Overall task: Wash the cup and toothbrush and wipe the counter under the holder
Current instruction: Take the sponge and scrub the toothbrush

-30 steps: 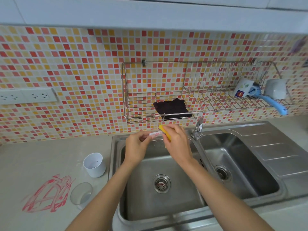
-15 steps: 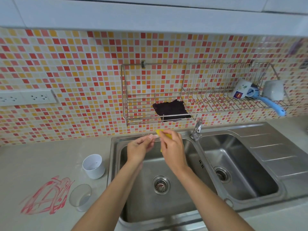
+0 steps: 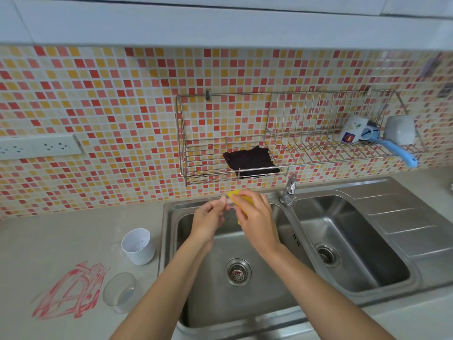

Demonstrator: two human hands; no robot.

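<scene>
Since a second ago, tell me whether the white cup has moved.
No. The white cup sits unmoved beside the sink, at its left rim, behind the red scribble.

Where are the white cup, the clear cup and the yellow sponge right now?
white cup (image 3: 143, 253): head view, on its outer side wall.
clear cup (image 3: 120, 292): head view, on its transparent wall.
yellow sponge (image 3: 235, 194): head view, on its exposed upper edge.

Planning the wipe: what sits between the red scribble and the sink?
Head view: the clear container sits between the red scribble and the sink.
</scene>
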